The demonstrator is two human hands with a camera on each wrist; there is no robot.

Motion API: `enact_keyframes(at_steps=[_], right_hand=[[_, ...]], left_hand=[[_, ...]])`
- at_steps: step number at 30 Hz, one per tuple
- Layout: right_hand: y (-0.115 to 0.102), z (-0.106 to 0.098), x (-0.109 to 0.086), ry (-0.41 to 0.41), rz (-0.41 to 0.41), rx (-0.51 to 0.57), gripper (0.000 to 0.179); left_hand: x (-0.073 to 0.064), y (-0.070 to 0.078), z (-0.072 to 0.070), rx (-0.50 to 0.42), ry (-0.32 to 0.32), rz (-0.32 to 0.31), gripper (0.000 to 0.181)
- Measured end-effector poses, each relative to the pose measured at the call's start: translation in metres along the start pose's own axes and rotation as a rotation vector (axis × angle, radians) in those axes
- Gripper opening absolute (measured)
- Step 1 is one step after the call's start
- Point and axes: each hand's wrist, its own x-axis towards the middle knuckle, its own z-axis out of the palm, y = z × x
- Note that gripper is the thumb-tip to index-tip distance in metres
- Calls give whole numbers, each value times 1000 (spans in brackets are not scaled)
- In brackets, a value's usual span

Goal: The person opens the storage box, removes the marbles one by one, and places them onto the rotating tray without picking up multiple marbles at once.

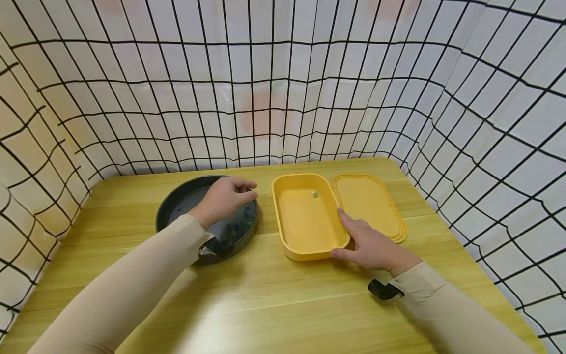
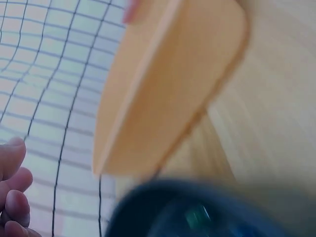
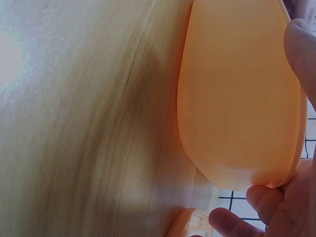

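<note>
Over the right part of a dark round pan (image 1: 163, 206), my left hand (image 1: 224, 196) hangs with fingers loosely bent and nothing visible between them. Several small glass marbles (image 1: 237, 226), blue and green, lie in the pan. To the right stands a yellow rectangular box (image 1: 305, 221) with one green marble (image 1: 315, 194) near its far end. My right hand (image 1: 371, 246) grips the box at its near right corner, thumb at the near rim and fingers along the right side. In the left wrist view, bent fingertips (image 2: 17, 202) show at the left edge.
A yellow lid (image 1: 367, 201) lies flat on the wooden table (image 1: 283, 305), just right of the box. Black wire grid panels (image 1: 274, 88) with white cloth behind them stand along the back and both sides.
</note>
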Motion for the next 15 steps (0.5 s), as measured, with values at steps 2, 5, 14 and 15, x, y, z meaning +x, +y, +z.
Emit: enact_keyframes(at_steps=[2, 5, 14, 15], right_hand=[[1, 0, -1, -1, -3, 1, 113], [2, 1, -1, -1, -5, 5, 114], [2, 0, -1, -3, 0, 14, 113], [2, 0, -1, -4, -1, 17, 113]], left_hand=[[10, 12, 9, -29, -3, 4, 38], [25, 27, 22, -74, -4, 4, 39], [65, 59, 56, -168, 17, -18, 41], [68, 60, 60, -185, 11, -28, 42]])
